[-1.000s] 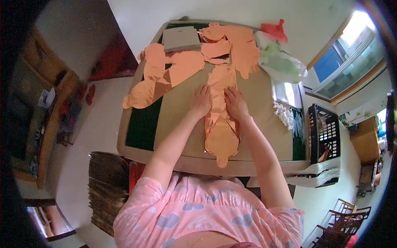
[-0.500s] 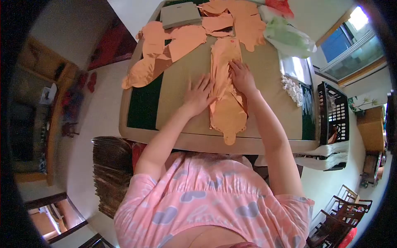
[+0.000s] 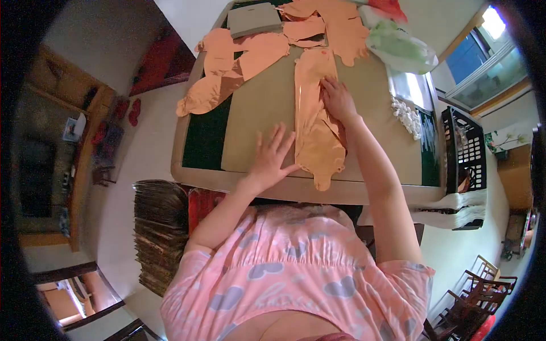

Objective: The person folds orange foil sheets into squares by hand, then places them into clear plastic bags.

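A long folded piece of shiny orange foil (image 3: 311, 108) lies lengthwise on the brown board (image 3: 256, 108), with a rounded tab at its near end. My right hand (image 3: 339, 101) rests on the foil's right edge, fingers spread. Near its lower left edge is my left hand (image 3: 272, 159), fingers spread, its thumb reaching the foil's near part. More orange foil shapes, one at the left (image 3: 210, 91) and one at the top right (image 3: 344, 31), lie flat farther back.
A grey box (image 3: 254, 20) sits at the back left. At the right are a green-white plastic bag (image 3: 401, 48), small white pieces (image 3: 405, 119) and a black crate (image 3: 467, 148). Stacked brown sheets (image 3: 159, 233) stand below the table's left front.
My left hand has slid toward the table's front edge along the foil's left side. My right hand stays on the right edge. The view has shifted slightly.
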`<state>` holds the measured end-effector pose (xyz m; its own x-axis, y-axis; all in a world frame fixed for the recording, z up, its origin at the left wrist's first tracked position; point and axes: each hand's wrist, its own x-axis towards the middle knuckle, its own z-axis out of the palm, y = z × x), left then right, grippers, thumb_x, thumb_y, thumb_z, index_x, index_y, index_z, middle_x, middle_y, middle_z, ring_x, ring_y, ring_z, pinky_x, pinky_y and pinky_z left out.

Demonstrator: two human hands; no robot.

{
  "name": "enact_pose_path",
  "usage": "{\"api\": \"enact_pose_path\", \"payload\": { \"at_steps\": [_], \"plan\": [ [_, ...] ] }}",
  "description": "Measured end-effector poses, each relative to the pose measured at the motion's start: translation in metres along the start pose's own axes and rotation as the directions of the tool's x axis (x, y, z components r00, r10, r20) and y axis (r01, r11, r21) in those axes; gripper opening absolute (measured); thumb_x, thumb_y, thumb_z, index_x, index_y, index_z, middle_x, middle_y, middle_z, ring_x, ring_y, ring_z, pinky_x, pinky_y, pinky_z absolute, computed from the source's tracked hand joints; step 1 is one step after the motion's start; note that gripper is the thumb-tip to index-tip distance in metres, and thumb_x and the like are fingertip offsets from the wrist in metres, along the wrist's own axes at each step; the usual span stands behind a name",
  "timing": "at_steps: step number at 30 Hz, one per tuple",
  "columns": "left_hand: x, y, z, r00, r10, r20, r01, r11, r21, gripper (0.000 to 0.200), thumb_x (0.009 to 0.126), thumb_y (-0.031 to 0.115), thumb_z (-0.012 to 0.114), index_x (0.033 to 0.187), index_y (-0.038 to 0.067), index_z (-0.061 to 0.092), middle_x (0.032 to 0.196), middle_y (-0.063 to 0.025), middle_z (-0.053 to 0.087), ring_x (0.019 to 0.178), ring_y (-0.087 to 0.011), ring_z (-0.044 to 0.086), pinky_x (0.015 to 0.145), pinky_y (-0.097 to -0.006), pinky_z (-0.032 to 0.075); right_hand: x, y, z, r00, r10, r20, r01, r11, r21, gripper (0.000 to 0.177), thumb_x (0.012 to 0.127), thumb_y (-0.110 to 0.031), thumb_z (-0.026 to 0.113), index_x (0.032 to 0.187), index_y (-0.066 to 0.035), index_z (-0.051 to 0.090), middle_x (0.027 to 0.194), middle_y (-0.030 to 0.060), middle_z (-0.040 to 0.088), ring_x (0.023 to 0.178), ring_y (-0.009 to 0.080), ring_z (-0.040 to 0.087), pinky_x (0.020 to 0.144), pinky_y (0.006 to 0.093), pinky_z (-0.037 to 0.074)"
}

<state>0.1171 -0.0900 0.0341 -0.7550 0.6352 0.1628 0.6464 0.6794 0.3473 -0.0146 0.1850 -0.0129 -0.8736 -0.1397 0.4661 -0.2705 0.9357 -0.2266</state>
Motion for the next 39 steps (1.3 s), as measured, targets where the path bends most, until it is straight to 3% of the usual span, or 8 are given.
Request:
{"api": "enact_pose_path", "payload": {
  "at_steps": [5,8,17,23,27,32,37,39],
  "plan": [
    [-0.005,0.028,0.027,0.956,0.292,0.04,-0.291,0.956,-0.017,0.059,0.082,0.04,0.063,0.132,0.012,0.049,0.141,-0.0099,0.043,0.134,-0.0275,0.034,0.111,-0.056,0.019,0.0,-0.001,-0.001,0.999,0.005,-0.033,-0.003,0.999,0.041,0.035,0.091,-0.023,0.048,0.123,-0.01,0.055,0.127,0.0114,0.055,0.119,0.0294,0.05,0.102,0.0438,0.036],
    [-0.006,0.032,0.032,0.92,0.385,-0.073,-0.383,0.923,0.029,0.047,0.081,0.038,0.063,0.118,0.009,0.059,0.131,-0.0089,0.052,0.126,-0.0255,0.044,0.11,-0.0541,0.023,0.001,0.008,0.006,0.996,-0.027,-0.085,0.032,0.998,0.059,0.034,0.091,-0.022,0.049,0.122,-0.009,0.056,0.126,0.0115,0.056,0.119,0.0294,0.05,0.102,0.045,0.036],
    [-0.013,0.03,0.026,0.927,0.37,-0.067,-0.369,0.929,0.024,0.044,0.083,0.037,0.061,0.118,0.011,0.057,0.13,-0.0091,0.052,0.125,-0.0258,0.045,0.109,-0.0547,0.024,0.003,0.006,0.002,1.0,-0.013,-0.024,0.014,0.998,0.055,0.035,0.091,-0.021,0.049,0.124,-0.008,0.055,0.128,0.0133,0.054,0.12,0.0297,0.05,0.104,0.0472,0.033],
    [-0.019,0.028,0.024,0.89,0.369,-0.268,-0.405,0.91,-0.091,0.026,0.08,0.022,0.068,0.102,0.01,0.061,0.115,-0.0088,0.058,0.114,-0.0251,0.052,0.106,-0.0506,0.031,0.001,0.002,-0.002,0.997,-0.05,-0.052,0.05,0.999,0.005,0.033,0.09,-0.018,0.05,0.121,-0.007,0.057,0.127,0.013,0.054,0.117,0.0306,0.051,0.1,0.0452,0.037],
    [-0.021,0.018,0.026,0.85,0.174,-0.497,-0.316,0.923,-0.218,0.017,0.08,0.009,0.065,0.096,0.008,0.061,0.104,-0.0092,0.06,0.103,-0.027,0.057,0.099,-0.0478,0.038,0.002,0.003,0.0,0.992,-0.075,-0.097,0.076,0.997,0.011,0.032,0.089,-0.015,0.051,0.119,-0.006,0.058,0.126,0.0131,0.056,0.114,0.0315,0.052,0.098,0.0437,0.039],
    [-0.009,0.007,-0.001,0.813,-0.021,-0.582,-0.173,0.946,-0.276,0.015,0.08,0.001,0.061,0.094,0.005,0.06,0.098,-0.01,0.06,0.095,-0.0299,0.057,0.09,-0.0446,0.044,0.001,0.003,-0.002,1.0,-0.021,0.008,0.02,0.998,0.062,0.035,0.091,-0.018,0.047,0.123,-0.007,0.054,0.131,0.0136,0.052,0.123,0.0313,0.045,0.104,0.0479,0.033],
    [0.026,-0.016,-0.023,0.777,-0.027,-0.628,-0.147,0.964,-0.223,0.017,0.08,-0.001,0.06,0.096,0.004,0.061,0.1,-0.0106,0.06,0.096,-0.0306,0.057,0.087,-0.0392,0.046,0.003,-0.002,-0.003,0.995,-0.059,-0.086,0.058,0.998,-0.013,0.034,0.088,-0.012,0.051,0.121,-0.005,0.055,0.125,0.0159,0.055,0.111,0.0347,0.053,0.097,0.045,0.039],
    [0.043,-0.028,-0.026,0.766,0.002,-0.642,-0.153,0.972,-0.18,0.018,0.08,-0.001,0.06,0.097,0.004,0.061,0.101,-0.0111,0.06,0.096,-0.0308,0.057,0.087,-0.0385,0.046,0.003,0.0,-0.005,1.0,-0.008,0.017,0.008,1.0,0.023,0.035,0.09,-0.016,0.048,0.122,-0.003,0.054,0.128,0.0151,0.053,0.116,0.0329,0.05,0.1,0.046,0.037]
  ]
}}
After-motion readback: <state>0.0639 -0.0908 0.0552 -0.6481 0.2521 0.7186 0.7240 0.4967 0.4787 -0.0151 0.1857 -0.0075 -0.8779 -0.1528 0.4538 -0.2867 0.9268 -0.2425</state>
